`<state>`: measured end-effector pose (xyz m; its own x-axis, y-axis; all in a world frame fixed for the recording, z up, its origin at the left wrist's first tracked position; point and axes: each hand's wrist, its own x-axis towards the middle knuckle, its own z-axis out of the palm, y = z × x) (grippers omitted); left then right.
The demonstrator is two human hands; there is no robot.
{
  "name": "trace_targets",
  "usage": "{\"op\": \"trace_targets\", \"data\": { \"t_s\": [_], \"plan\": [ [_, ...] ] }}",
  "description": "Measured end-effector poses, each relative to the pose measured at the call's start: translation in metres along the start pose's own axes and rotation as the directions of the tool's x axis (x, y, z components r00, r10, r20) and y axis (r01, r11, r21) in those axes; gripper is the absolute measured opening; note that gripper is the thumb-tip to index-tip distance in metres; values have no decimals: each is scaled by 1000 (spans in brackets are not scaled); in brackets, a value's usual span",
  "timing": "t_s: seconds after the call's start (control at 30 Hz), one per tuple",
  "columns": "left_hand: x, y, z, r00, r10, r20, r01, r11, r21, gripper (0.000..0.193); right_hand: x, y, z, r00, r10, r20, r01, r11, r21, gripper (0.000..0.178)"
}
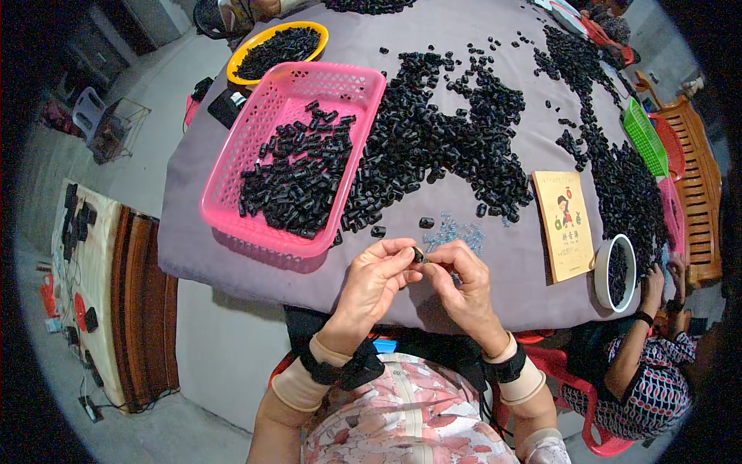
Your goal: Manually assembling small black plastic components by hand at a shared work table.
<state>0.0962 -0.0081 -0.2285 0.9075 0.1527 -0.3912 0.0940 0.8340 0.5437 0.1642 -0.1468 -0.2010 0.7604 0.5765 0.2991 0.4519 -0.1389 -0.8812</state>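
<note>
— Both hands meet: left hand (376,277) and right hand (462,280) pinch one small black part (418,254) above the tabletop (495,298) edge

— Risk?

— I'd say a loose pinch drops it off the edge, beside the pink basket (297,158)

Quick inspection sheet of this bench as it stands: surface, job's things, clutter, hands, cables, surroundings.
Surface: round table under a grey cloth, mostly strewn with parts.
Job's things: small black part pinched between both hands; heap of loose black parts; pink basket part filled with them; little pile of clear bluish pieces.
Clutter: yellow bowl and white cup with black parts; booklet; green basket.
Hands: left hand and right hand meet at the part, wrists strapped.
Cables: cords on the floor at left.
Surroundings: another person's arm at right; wooden bench.
</note>
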Motion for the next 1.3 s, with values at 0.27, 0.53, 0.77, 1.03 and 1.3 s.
{"op": "trace_targets", "data": {
  "t_s": [0.27, 0.53, 0.77, 1.03, 1.3],
  "plan": [
    [1, -1, -2, 1000, -7, 8, 7, 1000, 9, 15, 0, 1, 5, 999, 38, -17, -38, 999, 22, 6],
    [2, -3, -7, 1000, -5, 30, 3, 998, 62, 15, 2, 6, 6, 984, 178, 27, -180, 974, 134, 10],
    [4, -6, -5, 998, -30, 62, 17, 980, 196, 16, 1, 13, 2, 909, 396, 127, -416, 851, 322, 13],
    [19, 3, -8, 1000, 12, 21, -15, 990, 137, 18, 33, 26, -26, 991, 132, 25, -129, 988, -83, 10],
    [24, 4, -16, 999, 42, 1, -41, 994, 99, 16, 91, 57, -16, 999, -47, 20, 51, 937, -347, 13]
  ]
}}
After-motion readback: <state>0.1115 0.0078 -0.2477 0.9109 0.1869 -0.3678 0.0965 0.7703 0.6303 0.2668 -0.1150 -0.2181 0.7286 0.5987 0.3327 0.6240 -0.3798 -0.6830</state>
